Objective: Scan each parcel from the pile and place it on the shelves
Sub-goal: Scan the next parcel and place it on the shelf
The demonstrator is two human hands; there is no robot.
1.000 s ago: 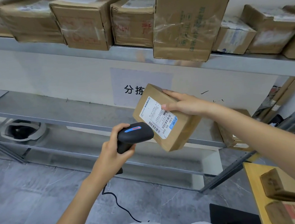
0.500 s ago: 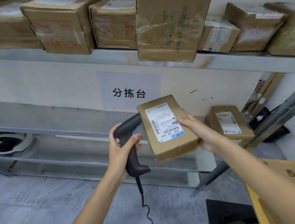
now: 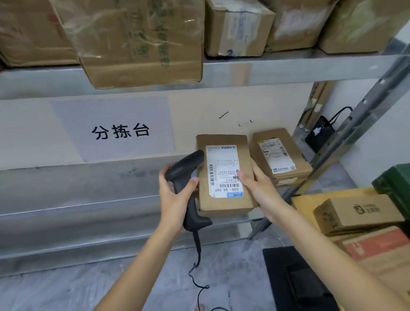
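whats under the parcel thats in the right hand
The held parcel sits low over the metal shelf, gripped at its edge by the right hand. The shelf under it is hidden by the parcel, so whether it already rests there cannot be told.

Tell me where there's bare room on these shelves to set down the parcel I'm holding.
The grey metal middle shelf lies bare from the wall sign leftward, bordered on the right by the flat brown labelled parcel lying there. The upper shelf is crowded edge to edge with cardboard boxes. The brown cardboard parcel in your right hand would fit left of that neighbour.
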